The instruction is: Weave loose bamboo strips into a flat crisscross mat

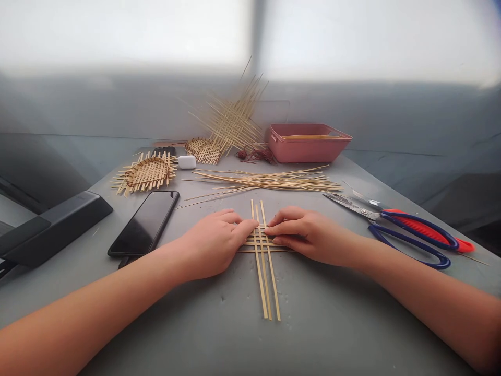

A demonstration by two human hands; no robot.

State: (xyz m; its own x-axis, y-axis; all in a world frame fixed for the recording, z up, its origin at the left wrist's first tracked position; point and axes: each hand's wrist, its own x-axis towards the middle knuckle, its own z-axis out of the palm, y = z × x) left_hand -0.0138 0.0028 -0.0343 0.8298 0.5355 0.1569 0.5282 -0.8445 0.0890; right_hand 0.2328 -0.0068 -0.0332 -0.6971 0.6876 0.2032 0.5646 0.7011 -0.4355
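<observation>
A small cross of woven bamboo strips [263,271] lies on the grey table in front of me. Three strips run lengthwise, and several shorter-looking ones pass across them near the far end. My left hand [219,240] rests at the left of the crossing, its thumb and fingers closed on the strips. From the right, my right hand [301,232] pinches the crosswise strips between thumb and fingertips. Both hands partly cover the ends of the cross strips. Just beyond the weave is a loose bundle of bamboo strips [270,181].
Scissors [407,230] and a red-handled tool [465,245] lie at right. A phone [144,222] and black device [58,224] are at left. Behind stand a woven piece [146,172], a white case [187,162], a woven lattice [235,122] and a pink basket [309,149].
</observation>
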